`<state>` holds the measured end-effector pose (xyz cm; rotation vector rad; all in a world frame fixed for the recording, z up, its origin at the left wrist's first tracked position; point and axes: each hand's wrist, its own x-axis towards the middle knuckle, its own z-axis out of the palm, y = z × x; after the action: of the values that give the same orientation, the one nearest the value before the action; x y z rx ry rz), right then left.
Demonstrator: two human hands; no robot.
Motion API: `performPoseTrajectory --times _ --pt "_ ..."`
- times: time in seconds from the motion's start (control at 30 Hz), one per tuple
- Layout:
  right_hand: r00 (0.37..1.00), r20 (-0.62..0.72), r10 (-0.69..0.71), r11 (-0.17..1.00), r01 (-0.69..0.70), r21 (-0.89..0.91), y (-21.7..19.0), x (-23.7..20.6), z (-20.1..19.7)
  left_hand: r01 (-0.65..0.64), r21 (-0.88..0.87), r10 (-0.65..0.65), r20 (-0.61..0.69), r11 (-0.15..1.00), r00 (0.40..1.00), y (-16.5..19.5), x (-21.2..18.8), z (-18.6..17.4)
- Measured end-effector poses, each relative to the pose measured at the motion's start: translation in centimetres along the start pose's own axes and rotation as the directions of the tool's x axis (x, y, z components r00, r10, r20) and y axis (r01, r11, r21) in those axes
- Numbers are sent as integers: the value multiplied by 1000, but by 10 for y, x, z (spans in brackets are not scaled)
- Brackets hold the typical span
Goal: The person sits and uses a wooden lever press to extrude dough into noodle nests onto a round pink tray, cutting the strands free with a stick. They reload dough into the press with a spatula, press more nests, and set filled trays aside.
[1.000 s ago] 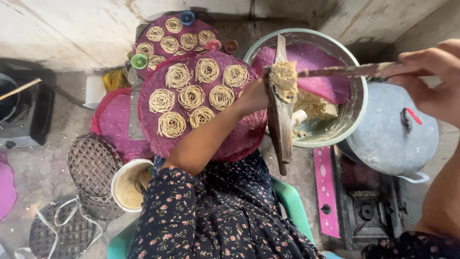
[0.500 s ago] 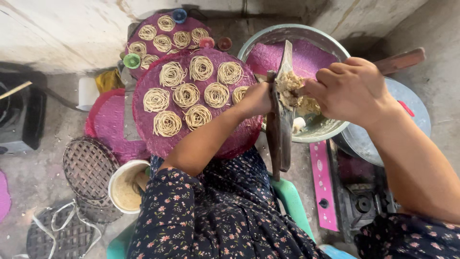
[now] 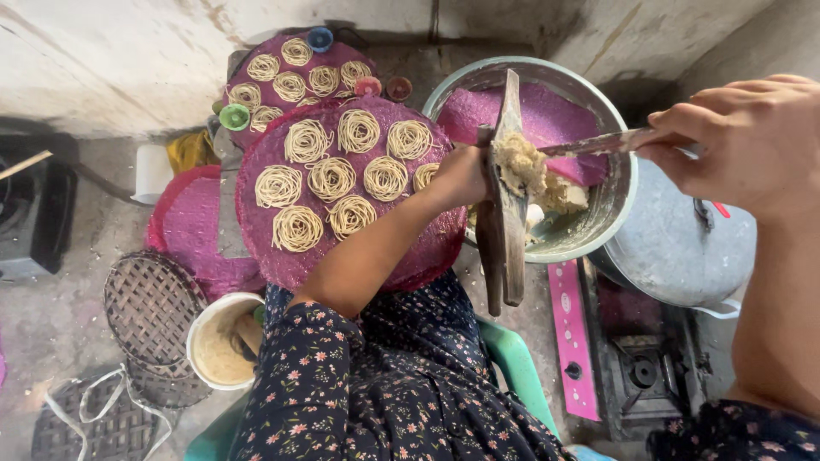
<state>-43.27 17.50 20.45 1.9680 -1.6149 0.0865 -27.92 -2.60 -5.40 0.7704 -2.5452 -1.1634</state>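
Observation:
My left hand (image 3: 461,175) grips a wooden press (image 3: 502,213) held upright over a metal basin (image 3: 611,201). A lump of pale dough (image 3: 521,164) sits on top of the press. My right hand (image 3: 752,141) holds a knife (image 3: 598,143) whose blade tip touches that dough. More dough (image 3: 564,195) and a purple mat (image 3: 547,115) lie inside the basin. Just left of the press, a round purple woven mat (image 3: 265,248) carries several coiled noodle nests (image 3: 331,177).
A second purple mat (image 3: 329,53) with noodle nests lies behind, by small coloured cups (image 3: 234,117). A white bucket (image 3: 195,341) and dark woven trays (image 3: 149,307) sit at the left. A steel pot lid (image 3: 675,248) and a gas stove (image 3: 641,367) are at the right.
My right hand drew back to the right from the press top, and the knife blade now reaches the dough. My left hand keeps its hold on the press.

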Motion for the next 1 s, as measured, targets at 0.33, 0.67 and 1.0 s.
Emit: performPoseTrajectory --times 0.33,0.67,1.0 --pt "983 88 -160 987 158 24 -28 1 56 32 -42 -30 39 999 999 0 -10 8" --pt "994 101 52 994 -62 92 19 -45 22 -108 -53 99 -143 993 985 -10 -9 -7" --pt "988 121 -98 991 108 -80 -55 20 35 -45 75 46 -8 996 999 8 -10 6"
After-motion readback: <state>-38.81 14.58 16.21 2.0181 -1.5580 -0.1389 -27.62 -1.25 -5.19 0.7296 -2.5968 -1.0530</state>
